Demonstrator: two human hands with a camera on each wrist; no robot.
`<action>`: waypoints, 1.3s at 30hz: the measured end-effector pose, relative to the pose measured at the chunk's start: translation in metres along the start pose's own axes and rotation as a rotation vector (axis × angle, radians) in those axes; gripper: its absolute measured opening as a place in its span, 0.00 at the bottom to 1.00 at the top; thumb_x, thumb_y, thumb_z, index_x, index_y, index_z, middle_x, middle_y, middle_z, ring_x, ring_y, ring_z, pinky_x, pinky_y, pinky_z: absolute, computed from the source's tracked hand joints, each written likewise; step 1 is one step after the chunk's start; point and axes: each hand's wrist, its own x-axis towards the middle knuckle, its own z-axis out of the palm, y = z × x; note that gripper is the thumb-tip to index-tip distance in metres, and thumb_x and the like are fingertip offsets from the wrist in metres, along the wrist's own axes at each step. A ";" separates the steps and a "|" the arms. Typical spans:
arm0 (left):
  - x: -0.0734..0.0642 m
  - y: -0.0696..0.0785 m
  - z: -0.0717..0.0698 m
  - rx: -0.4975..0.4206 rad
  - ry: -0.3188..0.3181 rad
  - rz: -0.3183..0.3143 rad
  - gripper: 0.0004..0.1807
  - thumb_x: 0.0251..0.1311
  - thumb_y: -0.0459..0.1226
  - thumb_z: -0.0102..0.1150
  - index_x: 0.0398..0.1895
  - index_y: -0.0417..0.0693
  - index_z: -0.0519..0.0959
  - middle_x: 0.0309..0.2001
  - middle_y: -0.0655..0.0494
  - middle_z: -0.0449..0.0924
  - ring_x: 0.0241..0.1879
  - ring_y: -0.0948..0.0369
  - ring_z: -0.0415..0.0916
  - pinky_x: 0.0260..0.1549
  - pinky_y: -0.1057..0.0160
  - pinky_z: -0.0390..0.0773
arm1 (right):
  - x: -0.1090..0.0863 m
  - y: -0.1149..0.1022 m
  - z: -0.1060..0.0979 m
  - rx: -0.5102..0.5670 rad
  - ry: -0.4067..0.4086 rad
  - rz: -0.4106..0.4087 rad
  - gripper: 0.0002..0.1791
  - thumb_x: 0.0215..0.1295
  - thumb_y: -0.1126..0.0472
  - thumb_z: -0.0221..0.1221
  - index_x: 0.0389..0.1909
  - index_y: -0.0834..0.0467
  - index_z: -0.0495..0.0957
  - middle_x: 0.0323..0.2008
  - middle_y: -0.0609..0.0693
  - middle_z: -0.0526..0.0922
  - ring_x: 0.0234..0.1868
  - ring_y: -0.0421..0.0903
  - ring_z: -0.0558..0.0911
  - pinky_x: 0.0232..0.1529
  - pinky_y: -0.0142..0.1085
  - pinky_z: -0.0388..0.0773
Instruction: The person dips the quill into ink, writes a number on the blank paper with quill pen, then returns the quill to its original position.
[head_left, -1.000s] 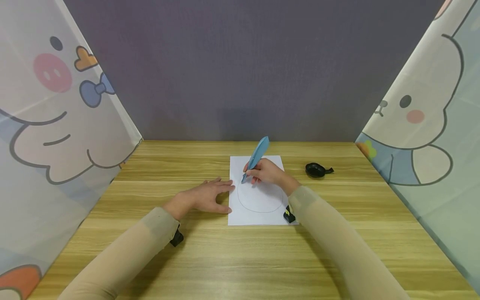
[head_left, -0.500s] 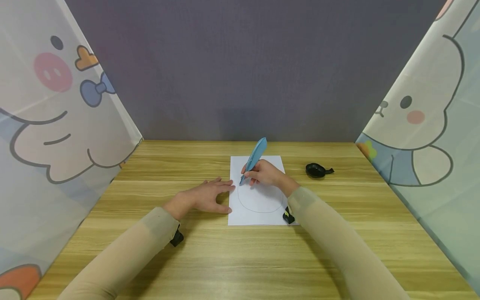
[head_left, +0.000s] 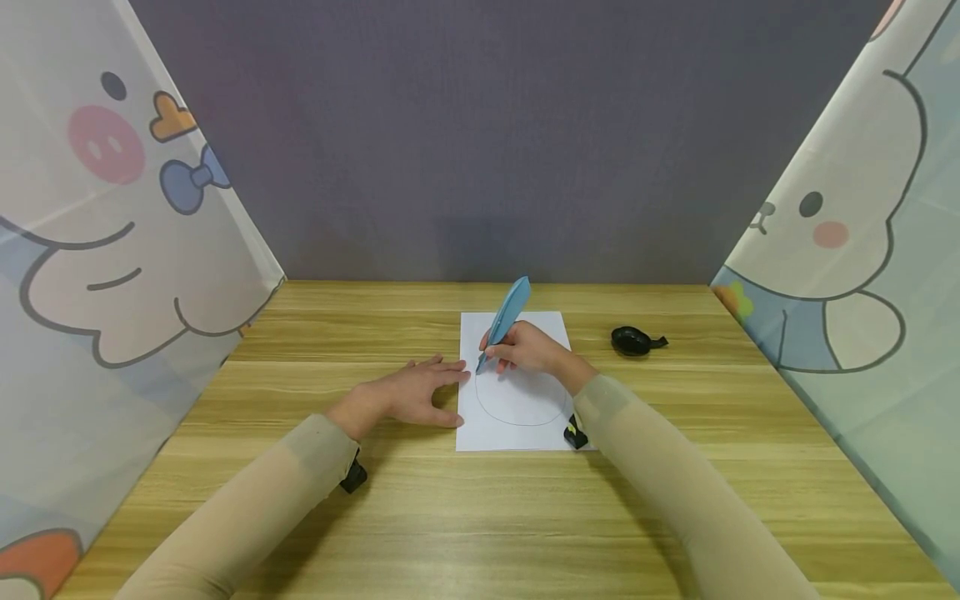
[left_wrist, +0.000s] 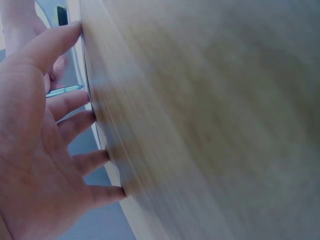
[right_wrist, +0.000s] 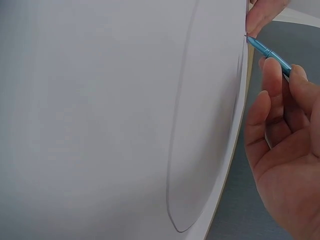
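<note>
My right hand [head_left: 528, 346] pinches a blue feather-shaped pen [head_left: 512, 308] between thumb and fingers, its tip down on a white sheet of paper [head_left: 480, 435]. A thin dark curve [head_left: 517, 424] is drawn on the sheet, its left end at the pen tip; the hand hides part of its upper side. In the right wrist view the pen's pointed end [right_wrist: 257, 45] touches the paper near its far edge. My left hand [head_left: 420, 393] lies with spread, straight fingers, the thumb and some fingertips on the paper's left edge. The left wrist view shows its fingertips [left_wrist: 82, 97] pressing down.
A black round object with a short tail [head_left: 632, 340] lies right of the paper on the wooden table [head_left: 450, 517]. A grey panel [head_left: 480, 142] stands behind the table. Cartoon-printed sheets [head_left: 832, 225] flank both sides.
My right hand and the pen have moved slightly left and toward me, the tip running down along the curve's left side. The left hand has stayed in place.
</note>
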 end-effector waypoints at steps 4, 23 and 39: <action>0.000 0.001 0.000 0.001 0.001 0.002 0.49 0.71 0.63 0.65 0.88 0.53 0.63 0.90 0.54 0.54 0.89 0.36 0.45 0.81 0.21 0.49 | -0.001 0.002 -0.001 -0.005 0.013 -0.001 0.14 0.83 0.60 0.62 0.57 0.65 0.87 0.34 0.60 0.93 0.30 0.45 0.88 0.33 0.34 0.80; -0.002 0.003 0.000 0.000 -0.008 0.006 0.49 0.71 0.63 0.65 0.88 0.54 0.62 0.90 0.55 0.52 0.90 0.38 0.42 0.83 0.23 0.45 | -0.065 0.028 -0.044 0.062 0.145 0.013 0.18 0.85 0.61 0.59 0.62 0.72 0.80 0.43 0.71 0.90 0.35 0.63 0.88 0.34 0.42 0.85; -0.006 0.001 0.001 -0.035 -0.005 0.021 0.49 0.72 0.63 0.64 0.88 0.52 0.61 0.90 0.53 0.51 0.90 0.38 0.41 0.82 0.23 0.45 | -0.113 0.050 -0.076 0.116 0.252 0.080 0.19 0.84 0.61 0.59 0.62 0.75 0.79 0.38 0.71 0.89 0.32 0.55 0.90 0.36 0.41 0.88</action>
